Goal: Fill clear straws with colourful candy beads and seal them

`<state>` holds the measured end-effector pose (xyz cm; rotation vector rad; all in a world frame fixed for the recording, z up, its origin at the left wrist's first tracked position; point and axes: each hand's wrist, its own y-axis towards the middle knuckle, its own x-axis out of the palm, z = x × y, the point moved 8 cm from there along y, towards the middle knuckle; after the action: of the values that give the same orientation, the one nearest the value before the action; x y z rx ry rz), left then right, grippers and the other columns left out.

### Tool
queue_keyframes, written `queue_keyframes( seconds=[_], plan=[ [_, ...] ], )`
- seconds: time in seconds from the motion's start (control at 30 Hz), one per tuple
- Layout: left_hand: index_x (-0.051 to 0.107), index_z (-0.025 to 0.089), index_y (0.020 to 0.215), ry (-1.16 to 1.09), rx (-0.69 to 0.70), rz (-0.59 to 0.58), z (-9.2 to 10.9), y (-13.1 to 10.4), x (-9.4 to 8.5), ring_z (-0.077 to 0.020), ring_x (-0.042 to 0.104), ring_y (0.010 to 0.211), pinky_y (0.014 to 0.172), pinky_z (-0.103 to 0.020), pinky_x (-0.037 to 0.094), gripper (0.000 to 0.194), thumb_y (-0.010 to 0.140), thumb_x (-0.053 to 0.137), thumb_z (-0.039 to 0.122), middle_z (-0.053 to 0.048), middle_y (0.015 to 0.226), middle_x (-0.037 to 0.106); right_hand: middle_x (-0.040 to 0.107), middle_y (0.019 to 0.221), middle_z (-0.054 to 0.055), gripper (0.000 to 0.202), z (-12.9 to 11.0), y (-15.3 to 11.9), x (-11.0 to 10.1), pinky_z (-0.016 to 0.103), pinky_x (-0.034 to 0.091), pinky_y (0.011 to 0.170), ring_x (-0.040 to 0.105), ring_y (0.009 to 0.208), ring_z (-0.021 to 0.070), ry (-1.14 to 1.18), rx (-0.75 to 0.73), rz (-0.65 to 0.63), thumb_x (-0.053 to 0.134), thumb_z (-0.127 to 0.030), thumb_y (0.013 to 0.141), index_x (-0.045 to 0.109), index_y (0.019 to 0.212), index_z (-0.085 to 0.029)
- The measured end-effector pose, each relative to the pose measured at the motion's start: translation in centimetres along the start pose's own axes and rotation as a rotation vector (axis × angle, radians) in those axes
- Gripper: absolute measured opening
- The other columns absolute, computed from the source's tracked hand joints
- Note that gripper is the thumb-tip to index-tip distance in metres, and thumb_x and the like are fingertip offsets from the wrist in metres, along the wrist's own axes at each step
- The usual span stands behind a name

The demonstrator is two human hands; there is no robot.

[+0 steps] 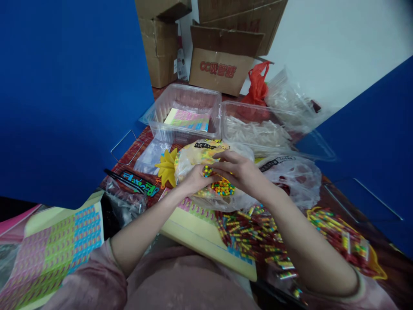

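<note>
My left hand (pixel 196 179) is closed around a small cluster of coloured balls (pixel 207 171), which shows between its thumb and fingers. What else it may hold is hidden. My right hand (pixel 240 172) reaches across from the right, fingers stretched and apart, its fingertips close to that cluster. Below both hands lies a thin plastic bag (pixel 206 202) with more small coloured balls (pixel 223 187) in its opening. Many short tubes with coloured and dark red contents (pixel 248 230) are heaped in front of my right forearm.
Clear plastic tub (pixel 153 118) holds a printed sheet; a second tub (pixel 324 148) holds clear straws. Cardboard boxes (pixel 222 71) and a red bag (pixel 258 86) stand behind. A yellow basket (pixel 376 262) of tubes is at right. Sticker sheets (pixel 61 245) lie left; blue panels (pixel 71 86) flank the table.
</note>
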<state>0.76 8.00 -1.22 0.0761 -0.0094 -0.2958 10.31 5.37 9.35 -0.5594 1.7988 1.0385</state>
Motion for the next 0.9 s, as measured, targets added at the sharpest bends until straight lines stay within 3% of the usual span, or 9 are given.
queue_keyframes(
  seconds=[0.23, 0.47, 0.53, 0.6, 0.7, 0.8, 0.9],
  plan=[
    [0.073, 0.011, 0.087, 0.123, 0.096, -0.012, 0.7, 0.2, -0.1, -0.0221, 0.062, 0.086, 0.076, -0.030, 0.049, 0.035, 0.070, 0.080, 0.042, -0.005, 0.083, 0.072, 0.071, 0.099, 0.010, 0.022, -0.7, 0.8, 1.3, 0.033, 0.049, 0.080, 0.064, 0.092, 0.0219, -0.139, -0.061, -0.179, 0.052, -0.018, 0.097, 0.071, 0.108, -0.019],
    [0.070, 0.012, 0.080, 0.197, 0.069, 0.011, 0.7, 0.1, -0.3, -0.0213, 0.062, 0.081, 0.072, -0.029, 0.047, 0.030, 0.070, 0.080, 0.038, -0.004, 0.081, 0.071, 0.069, 0.086, 0.008, 0.015, -1.5, 2.2, 1.6, 0.030, 0.045, 0.070, 0.063, 0.080, 0.0197, -0.268, -0.132, -0.368, 0.056, -0.016, 0.095, 0.071, 0.095, -0.017],
    [0.069, 0.012, 0.079, 0.154, 0.073, 0.005, 1.0, 0.0, -0.2, -0.0207, 0.062, 0.082, 0.073, -0.029, 0.048, 0.029, 0.070, 0.080, 0.037, -0.003, 0.081, 0.071, 0.070, 0.087, 0.009, 0.019, -1.4, 2.4, 1.4, 0.030, 0.047, 0.071, 0.064, 0.081, 0.0197, -0.234, -0.135, -0.333, 0.053, -0.019, 0.098, 0.071, 0.093, -0.016],
    [0.068, 0.012, 0.079, 0.088, 0.058, -0.001, 1.3, -0.1, -0.1, -0.0189, 0.061, 0.078, 0.071, -0.028, 0.048, 0.031, 0.069, 0.081, 0.039, -0.003, 0.080, 0.070, 0.071, 0.091, 0.010, 0.024, -0.9, 2.1, 0.5, 0.030, 0.049, 0.075, 0.066, 0.085, 0.0200, -0.149, -0.106, -0.221, 0.049, -0.024, 0.101, 0.071, 0.096, -0.016],
    [0.066, 0.013, 0.079, -0.006, -0.006, 0.020, 1.1, -0.4, -0.2, -0.0145, 0.057, 0.066, 0.066, -0.026, 0.046, 0.036, 0.067, 0.083, 0.042, -0.001, 0.072, 0.066, 0.072, 0.098, 0.012, 0.028, 1.2, 0.9, -1.0, 0.031, 0.052, 0.078, 0.068, 0.089, 0.0209, -0.046, 0.035, -0.054, 0.046, -0.029, 0.102, 0.071, 0.102, -0.015],
    [0.064, 0.014, 0.077, -0.070, -0.047, 0.030, 0.7, -0.5, -0.2, -0.0128, 0.055, 0.060, 0.063, -0.026, 0.046, 0.037, 0.065, 0.085, 0.042, 0.001, 0.064, 0.062, 0.073, 0.097, 0.013, 0.028, 3.1, -0.9, -0.9, 0.033, 0.053, 0.075, 0.070, 0.086, 0.0223, -0.025, 0.193, -0.039, 0.046, -0.028, 0.101, 0.071, 0.106, -0.015],
    [0.064, 0.014, 0.078, -0.122, -0.063, 0.013, 0.3, -0.4, 0.0, -0.0128, 0.056, 0.060, 0.062, -0.026, 0.046, 0.037, 0.064, 0.086, 0.040, 0.001, 0.063, 0.062, 0.073, 0.101, 0.012, 0.027, 3.2, -1.8, -0.6, 0.034, 0.054, 0.077, 0.070, 0.089, 0.0225, 0.070, 0.269, 0.038, 0.049, -0.029, 0.100, 0.070, 0.111, -0.017]
  ],
)
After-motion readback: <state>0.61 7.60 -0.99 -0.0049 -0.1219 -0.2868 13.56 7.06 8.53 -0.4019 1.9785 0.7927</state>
